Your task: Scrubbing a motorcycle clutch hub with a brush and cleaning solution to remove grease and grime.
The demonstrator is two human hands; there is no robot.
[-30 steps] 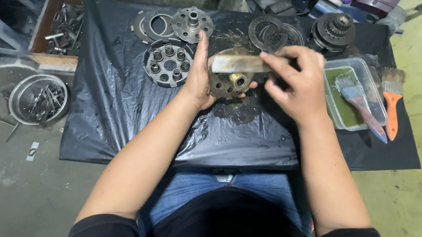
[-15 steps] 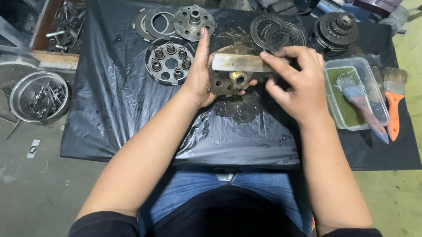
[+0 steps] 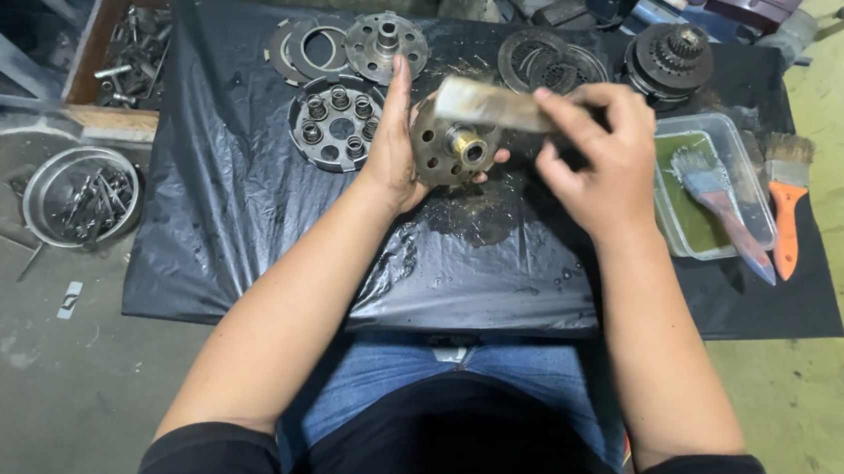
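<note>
Head view: your left hand (image 3: 393, 154) is gripping a round metal part (image 3: 453, 152) while your right hand (image 3: 604, 157) is clutching a brush (image 3: 492, 106) against it

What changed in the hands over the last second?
The right hand has swung the brush from lying flat across the round metal hub to slanting over its upper edge. The left hand still grips the hub, now tipped more toward the camera. Parts on the black sheet are unmoved.

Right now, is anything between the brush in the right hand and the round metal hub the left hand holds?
Nothing visible: the brush in the right hand lies against the hub, steadied by the left hand.
</note>
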